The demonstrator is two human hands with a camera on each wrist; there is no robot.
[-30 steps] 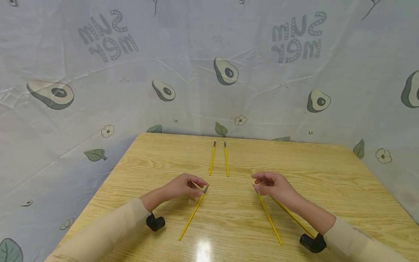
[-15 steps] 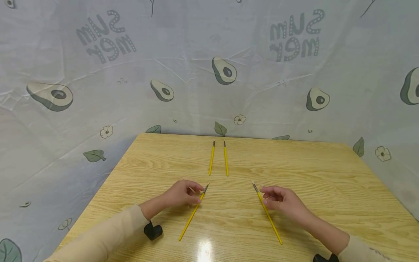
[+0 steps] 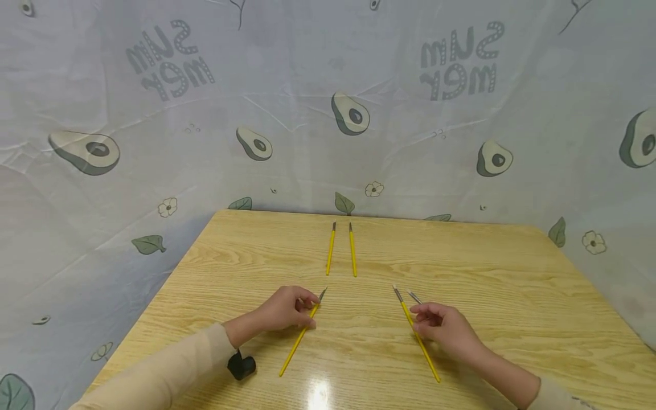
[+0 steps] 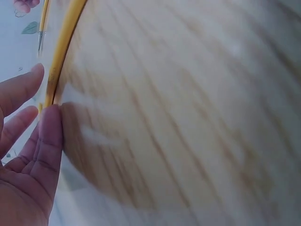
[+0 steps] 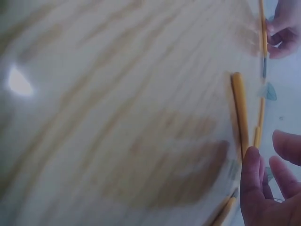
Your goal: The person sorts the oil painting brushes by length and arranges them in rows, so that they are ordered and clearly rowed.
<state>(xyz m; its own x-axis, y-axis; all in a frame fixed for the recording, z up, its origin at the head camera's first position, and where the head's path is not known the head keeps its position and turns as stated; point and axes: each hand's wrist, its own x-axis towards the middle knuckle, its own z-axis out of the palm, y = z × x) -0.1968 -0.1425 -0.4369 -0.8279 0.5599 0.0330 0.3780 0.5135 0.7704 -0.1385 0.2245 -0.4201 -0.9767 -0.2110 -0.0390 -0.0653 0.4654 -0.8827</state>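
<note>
My left hand [image 3: 286, 308] is over a yellow paintbrush [image 3: 297, 347] lying slantwise at the left of the table; its thumb tip meets the handle, with a gap between thumb and forefinger. In the left wrist view that paintbrush [image 4: 66, 44] runs up from the fingertips [image 4: 50, 122]. My right hand [image 3: 448, 329] is beside another yellow paintbrush [image 3: 424, 353], the thumb at its handle and the fingers spread apart from it. The right wrist view has this paintbrush [image 5: 240, 110] at the thumb. Beyond the right fingers shows the tip of a further paintbrush [image 3: 415, 296], its handle hidden by the hand.
Two more yellow paintbrushes, a left one [image 3: 331, 250] and a right one [image 3: 353, 250], lie side by side farther back on the wooden table [image 3: 461, 262]. A patterned cloth [image 3: 302, 102] hangs behind. A black wrist camera [image 3: 241, 365] sits below the left cuff.
Both hands have drawn back towards me along the paintbrushes, the right one farther and somewhat to the right. The rightmost paintbrush's tip now shows beyond the right fingers. The paintbrushes on the table look unmoved.
</note>
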